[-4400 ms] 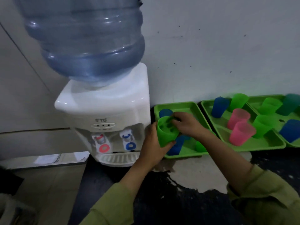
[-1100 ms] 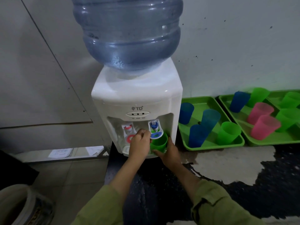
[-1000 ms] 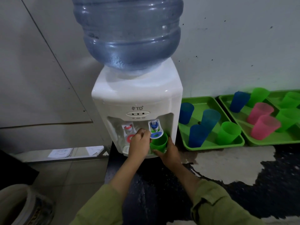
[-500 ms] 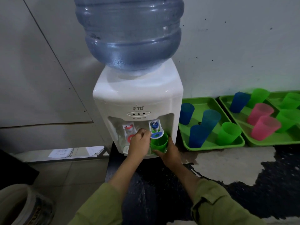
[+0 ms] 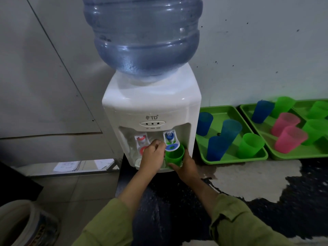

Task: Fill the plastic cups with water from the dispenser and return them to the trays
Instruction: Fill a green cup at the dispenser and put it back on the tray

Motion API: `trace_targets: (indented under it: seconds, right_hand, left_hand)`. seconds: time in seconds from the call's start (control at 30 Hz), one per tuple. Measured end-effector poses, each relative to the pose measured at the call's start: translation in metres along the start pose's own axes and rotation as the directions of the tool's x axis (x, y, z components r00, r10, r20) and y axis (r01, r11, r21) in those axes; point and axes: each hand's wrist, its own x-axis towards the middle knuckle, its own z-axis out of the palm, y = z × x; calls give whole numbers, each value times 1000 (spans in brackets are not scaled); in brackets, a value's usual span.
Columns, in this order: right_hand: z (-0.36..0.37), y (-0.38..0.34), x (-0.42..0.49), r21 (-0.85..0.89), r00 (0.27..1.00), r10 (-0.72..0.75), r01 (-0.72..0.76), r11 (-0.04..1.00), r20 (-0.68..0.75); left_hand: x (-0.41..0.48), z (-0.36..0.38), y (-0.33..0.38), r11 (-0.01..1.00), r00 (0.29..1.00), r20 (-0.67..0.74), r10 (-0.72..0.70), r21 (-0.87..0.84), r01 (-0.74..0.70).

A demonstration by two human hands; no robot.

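**Green cup held under the cold tap of a desktop water dispenser**

Head view: A white water dispenser (image 5: 150,107) stands on a dark desk (image 5: 168,201), with a large blue water bottle (image 5: 145,36) upended on top. The right hand (image 5: 186,167) wraps its fingers round a green cup (image 5: 174,156) from the 5 o'clock side. It holds the cup upright with the rim just under the blue tap (image 5: 171,141), so the water should fall straight in. The left hand (image 5: 153,157), at 9 o'clock of the cup, has its fingers curled against that tap's lever, probably to work it. The red tap (image 5: 142,142) sits untouched beside the knuckles.

At 3 o'clock of the dispenser lies a green tray (image 5: 230,160) with three blue cups (image 5: 217,148) and one green one, close by for the cup's return. A second tray (image 5: 301,156), further right, carries pink cups (image 5: 291,139), green cups and a blue cup.

The tap lever hides the cup's inside, so neither a stream nor the water level can be made out. The frame cuts off the far-right cups, and a bucket (image 5: 21,224) at 8 o'clock.
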Motion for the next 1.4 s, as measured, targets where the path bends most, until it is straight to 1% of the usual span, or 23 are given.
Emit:
trace_targets:
  seconds: [0.27, 0.5, 0.97, 1.1, 1.4]
  right_hand:
    - [1, 2, 1, -21, 1000, -10, 10, 1000, 0]
    - [2, 4, 1, -10, 1000, -24, 24, 1000, -3]
    - [3, 5, 1, -4, 999, -48, 48, 999, -1]
    - [2, 6, 1, -27, 998, -58, 58, 998, -5]
    - [2, 5, 1, -44, 999, -42, 42, 998, 2]
  left_hand:
    - [1, 0, -4, 1000, 1000, 11, 18, -6, -18]
    - [1, 0, -2, 1000, 1000, 21, -4, -29, 4]
    - [0, -3, 2, 1000, 999, 43, 1, -12, 0]
    - [-1, -5, 2, 1000, 999, 53, -1, -10, 1]
    - [-3, -7, 9, 1000, 997, 72, -9, -20, 11]
